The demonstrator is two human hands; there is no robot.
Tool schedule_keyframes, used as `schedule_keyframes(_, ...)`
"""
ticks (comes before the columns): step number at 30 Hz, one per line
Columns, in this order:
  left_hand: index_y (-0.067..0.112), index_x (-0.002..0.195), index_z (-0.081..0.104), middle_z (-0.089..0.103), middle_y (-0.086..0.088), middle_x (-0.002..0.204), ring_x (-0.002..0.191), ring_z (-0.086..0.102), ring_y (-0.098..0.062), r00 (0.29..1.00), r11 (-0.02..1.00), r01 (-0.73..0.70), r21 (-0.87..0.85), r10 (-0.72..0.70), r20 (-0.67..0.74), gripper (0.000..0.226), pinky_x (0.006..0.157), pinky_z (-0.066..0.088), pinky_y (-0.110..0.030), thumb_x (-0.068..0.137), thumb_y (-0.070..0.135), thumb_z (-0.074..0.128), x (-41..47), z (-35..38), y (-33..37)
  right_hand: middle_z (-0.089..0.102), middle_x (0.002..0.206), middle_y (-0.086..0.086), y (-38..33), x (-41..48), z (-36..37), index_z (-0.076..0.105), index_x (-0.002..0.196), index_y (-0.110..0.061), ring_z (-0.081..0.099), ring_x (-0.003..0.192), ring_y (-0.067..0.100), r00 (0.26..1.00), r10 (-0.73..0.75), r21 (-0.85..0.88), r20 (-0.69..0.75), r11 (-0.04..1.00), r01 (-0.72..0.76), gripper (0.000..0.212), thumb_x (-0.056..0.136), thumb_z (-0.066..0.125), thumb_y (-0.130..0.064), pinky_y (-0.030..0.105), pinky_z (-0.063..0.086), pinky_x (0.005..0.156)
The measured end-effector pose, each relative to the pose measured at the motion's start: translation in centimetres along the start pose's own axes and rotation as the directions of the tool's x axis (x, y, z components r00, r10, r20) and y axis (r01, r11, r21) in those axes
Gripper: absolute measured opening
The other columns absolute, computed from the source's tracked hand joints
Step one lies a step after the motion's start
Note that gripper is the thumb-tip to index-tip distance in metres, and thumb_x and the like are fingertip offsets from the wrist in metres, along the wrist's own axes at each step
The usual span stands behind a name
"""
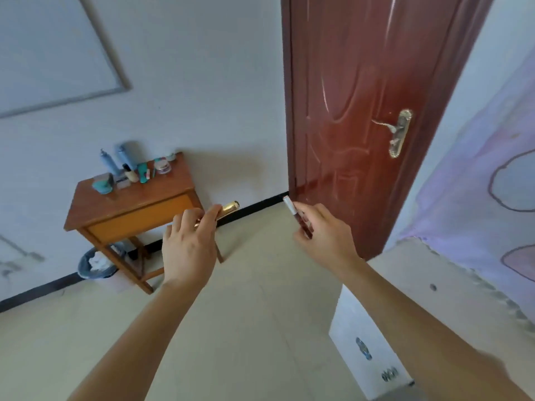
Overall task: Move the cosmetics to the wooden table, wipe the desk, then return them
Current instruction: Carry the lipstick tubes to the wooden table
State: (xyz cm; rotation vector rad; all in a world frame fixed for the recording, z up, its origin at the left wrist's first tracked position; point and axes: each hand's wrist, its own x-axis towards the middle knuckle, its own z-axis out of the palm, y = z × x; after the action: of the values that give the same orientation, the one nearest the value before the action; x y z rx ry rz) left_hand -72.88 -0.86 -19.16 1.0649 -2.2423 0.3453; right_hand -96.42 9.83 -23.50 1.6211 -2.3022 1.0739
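Head view: the left hand [189, 241] has its grip pinched on one gold tube [230, 208]. The right hand [324, 235] has its grip curled round one dark red tube [301, 222] with a white cap. Both are in the air, short of the wooden worktop [162, 188]. This looks like the carrying-over step; next, both tubes need setting on its bare right part. Roughly eight cosmetics [133, 173] stand there, two of them blue bottles [108, 162]; blur prevents an exact count.

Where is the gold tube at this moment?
In the head view the gold tube is left of centre, held in the left hand in mid-air, just right of the wooden table and left of the red-brown door.
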Motion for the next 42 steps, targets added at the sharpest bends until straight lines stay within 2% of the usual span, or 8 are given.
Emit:
schedule_keyframes(9,0.01,0.131,0.054,0.06,-0.013,0.099,0.081,0.056,-0.032,0.962,0.959,0.272,0.075,-0.271,-0.016,0.048,0.061,0.047,-0.04,0.086,0.002,0.068,-0.9,-1.9,-19.4,0.058,0.1,-0.009,-16.0,8.1,14.5,0.05,0.137,-0.026,0.057,0.07,0.008,0.944,-0.282,0.123,0.171,0.957,0.264,0.053,0.085,0.063,-0.025,0.02,0.045,0.057)
schedule_keyframes(18,0.007,0.128,0.058,0.062,-0.013,0.096,0.077,0.061,-0.033,0.921,0.919,0.382,0.101,-0.387,0.042,0.048,0.053,0.045,-0.033,0.081,0.004,0.073,3.7,6.2,-33.5,0.057,0.1,-0.013,-22.6,18.8,30.6,0.048,0.137,-0.03,0.058,0.07,0.006,0.903,-0.36,0.204,0.235,0.927,0.316,0.054,0.086,0.064,-0.027,0.023,0.052,0.057)
schedule_keyframes(23,0.007,0.132,0.054,0.06,-0.011,0.097,0.079,0.059,-0.03,0.913,0.915,0.393,0.092,-0.4,0.082,0.042,0.055,0.043,-0.034,0.091,0.008,0.062,11.0,10.8,-42.3,0.057,0.101,-0.01,-26.0,28.8,38.6,0.05,0.137,-0.026,0.058,0.075,0.006,0.911,-0.347,0.265,0.223,0.921,0.286,0.054,0.085,0.062,-0.029,0.025,0.054,0.062)
schedule_keyframes(29,0.016,0.138,0.042,0.062,-0.007,0.116,0.102,0.059,-0.028,0.803,0.804,0.595,-0.02,-0.593,0.062,0.04,0.077,0.049,-0.042,0.1,0.027,0.047,19.1,13.8,-51.2,0.06,0.107,-0.008,-31.4,39.5,45.4,0.047,0.139,-0.023,0.056,0.077,0.004,0.894,-0.388,0.315,0.226,0.897,0.31,0.054,0.088,0.061,-0.03,0.019,0.05,0.063)
schedule_keyframes(32,0.016,0.126,0.042,0.065,-0.005,0.109,0.094,0.061,-0.026,0.751,0.749,0.66,-0.063,-0.656,0.074,0.031,0.072,0.047,-0.038,0.099,0.028,0.051,20.1,16.0,-55.7,0.059,0.105,-0.008,-33.7,42.5,48.7,0.044,0.14,-0.024,0.054,0.069,0.004,0.867,-0.417,0.332,0.273,0.887,0.322,0.055,0.088,0.063,-0.027,0.006,0.033,0.057)
schedule_keyframes(34,0.016,0.119,0.044,0.064,-0.005,0.104,0.089,0.06,-0.025,0.724,0.723,0.689,-0.051,-0.684,0.091,0.023,0.07,0.045,-0.037,0.099,0.024,0.051,20.5,18.0,-58.9,0.059,0.104,-0.009,-34.9,44.3,51.4,0.041,0.14,-0.024,0.055,0.067,0.003,0.847,-0.438,0.355,0.302,0.876,0.326,0.057,0.088,0.064,-0.024,0.004,0.03,0.056)
schedule_keyframes(37,0.017,0.115,0.047,0.063,-0.004,0.104,0.087,0.06,-0.025,0.701,0.706,0.708,-0.01,-0.702,0.123,0.016,0.068,0.045,-0.037,0.099,0.021,0.048,21.0,21.3,-63.6,0.06,0.104,-0.01,-36.2,46.4,56.1,0.04,0.136,-0.024,0.061,0.069,0.007,0.818,-0.446,0.357,0.364,0.878,0.32,0.054,0.088,0.065,-0.024,0.01,0.04,0.055)
schedule_keyframes(42,0.017,0.122,0.046,0.058,-0.008,0.112,0.085,0.057,-0.025,0.655,0.681,0.731,0.035,-0.716,0.241,0.023,0.068,0.045,-0.036,0.1,0.022,0.043,23.0,27.4,-72.7,0.058,0.103,-0.004,-38.0,49.8,64.5,0.048,0.107,-0.023,0.062,0.074,0.013,0.793,-0.417,0.302,0.445,0.903,0.305,0.023,0.09,0.064,-0.023,0.028,0.056,0.06)
